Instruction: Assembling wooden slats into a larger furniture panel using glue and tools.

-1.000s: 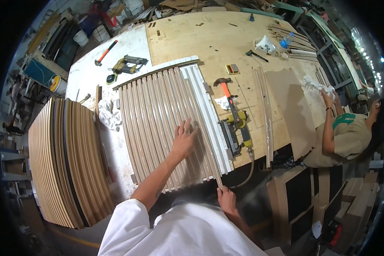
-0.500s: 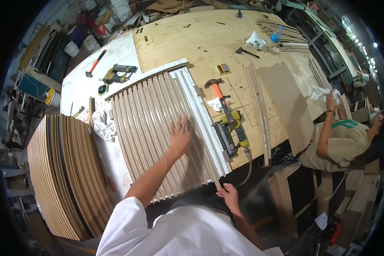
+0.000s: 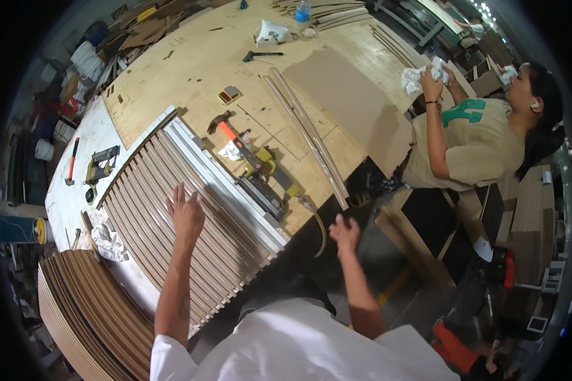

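My left hand [image 3: 187,219] is open, fingers spread, over the slatted wooden panel [image 3: 159,181]; whether it touches the slats I cannot tell. White strips [image 3: 200,164] run along the panel's right side. My right hand [image 3: 345,236] is raised past the table's near edge, fingers apart and nothing visible in them. It is close to the near ends of two long thin strips [image 3: 308,141]. Between the panel and those strips lie a hammer with an orange and black handle [image 3: 227,131] and a yellow-green nail gun [image 3: 260,193] with a hose attached.
A co-worker [image 3: 470,140] on the right holds a white cloth [image 3: 413,79]. A stack of slatted panels [image 3: 89,305] stands at the lower left. Another hammer [image 3: 72,162] and nail gun [image 3: 102,166] lie on the table's left part. A flat brown board [image 3: 346,95] lies on the right.
The view has swung to the right. My right hand has let go of the slat end at the panel's near corner and moved away from it. My left hand remains over the panel.
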### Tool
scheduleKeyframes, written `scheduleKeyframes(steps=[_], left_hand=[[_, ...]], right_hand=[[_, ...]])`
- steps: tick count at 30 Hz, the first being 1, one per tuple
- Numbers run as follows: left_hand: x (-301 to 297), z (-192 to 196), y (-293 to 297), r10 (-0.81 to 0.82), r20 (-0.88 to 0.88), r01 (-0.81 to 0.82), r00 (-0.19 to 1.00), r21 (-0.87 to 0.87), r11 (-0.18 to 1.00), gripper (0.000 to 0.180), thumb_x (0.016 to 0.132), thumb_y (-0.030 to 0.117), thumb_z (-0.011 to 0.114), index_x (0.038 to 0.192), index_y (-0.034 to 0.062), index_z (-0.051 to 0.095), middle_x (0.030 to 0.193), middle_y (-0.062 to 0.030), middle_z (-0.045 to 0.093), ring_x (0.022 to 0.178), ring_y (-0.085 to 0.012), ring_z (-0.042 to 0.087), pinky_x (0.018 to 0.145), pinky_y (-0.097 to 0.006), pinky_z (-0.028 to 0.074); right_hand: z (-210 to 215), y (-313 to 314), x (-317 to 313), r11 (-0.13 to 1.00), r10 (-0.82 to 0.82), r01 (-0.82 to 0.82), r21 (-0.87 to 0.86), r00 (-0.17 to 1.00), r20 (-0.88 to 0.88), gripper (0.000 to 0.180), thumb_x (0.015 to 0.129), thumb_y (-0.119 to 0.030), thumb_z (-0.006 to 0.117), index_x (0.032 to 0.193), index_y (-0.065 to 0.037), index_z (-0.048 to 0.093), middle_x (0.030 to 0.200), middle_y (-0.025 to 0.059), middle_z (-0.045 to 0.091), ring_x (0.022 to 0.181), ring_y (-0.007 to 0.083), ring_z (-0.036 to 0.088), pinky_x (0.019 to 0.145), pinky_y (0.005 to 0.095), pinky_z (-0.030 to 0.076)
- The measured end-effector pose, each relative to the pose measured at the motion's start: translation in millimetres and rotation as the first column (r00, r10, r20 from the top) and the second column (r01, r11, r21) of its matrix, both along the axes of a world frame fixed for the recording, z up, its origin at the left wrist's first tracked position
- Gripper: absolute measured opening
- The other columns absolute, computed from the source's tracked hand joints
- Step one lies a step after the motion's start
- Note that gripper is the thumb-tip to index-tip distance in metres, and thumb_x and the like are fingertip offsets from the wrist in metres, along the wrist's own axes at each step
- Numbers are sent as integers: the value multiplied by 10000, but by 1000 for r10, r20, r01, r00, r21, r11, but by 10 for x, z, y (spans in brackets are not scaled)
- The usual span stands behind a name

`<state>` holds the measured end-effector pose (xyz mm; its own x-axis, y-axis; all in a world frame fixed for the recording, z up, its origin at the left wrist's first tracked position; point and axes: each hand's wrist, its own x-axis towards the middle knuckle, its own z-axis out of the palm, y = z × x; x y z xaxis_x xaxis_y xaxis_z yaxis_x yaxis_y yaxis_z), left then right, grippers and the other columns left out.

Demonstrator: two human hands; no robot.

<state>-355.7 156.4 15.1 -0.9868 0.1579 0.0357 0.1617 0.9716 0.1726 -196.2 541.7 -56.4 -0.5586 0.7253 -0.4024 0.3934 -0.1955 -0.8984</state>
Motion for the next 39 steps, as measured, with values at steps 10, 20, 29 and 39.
scheduleKeyframes(steps=[10,20,29,39], left_hand=[[758,22,1010,-94,456,-314,885,733,603,260,904,213,626,833,-30,686,678,-113,665,639,-155,626,622,-322,484],[378,218,1322,-296,631,-694,717,684,-225,549,1018,473,324,1150,-10,550,1063,-138,614,910,-242,602,821,-429,497],[356,-290,712,139,471,-483,871,771,415,472,973,436,448,1029,-9,594,834,-149,622,770,-299,608,736,-421,498],[153,-269,251,14,15,-15,1000,77,997,685,726,75,633,1387,122,461,1503,-202,250,1386,-405,231,1103,-546,220]], right_hand=[[939,53,-113,713,690,-699,42,712,132,306,942,-220,593,764,29,586,602,85,616,537,145,645,491,284,510],[1275,-879,872,579,736,-757,303,645,207,189,900,-188,629,926,-1,614,701,151,656,547,246,651,517,348,501],[790,-1012,429,61,778,-764,642,439,449,265,909,-250,603,796,-25,519,686,194,614,642,394,624,553,460,503],[421,-1089,500,3,712,-866,500,352,607,298,924,-319,582,838,-36,540,806,205,650,707,393,645,618,481,518]])
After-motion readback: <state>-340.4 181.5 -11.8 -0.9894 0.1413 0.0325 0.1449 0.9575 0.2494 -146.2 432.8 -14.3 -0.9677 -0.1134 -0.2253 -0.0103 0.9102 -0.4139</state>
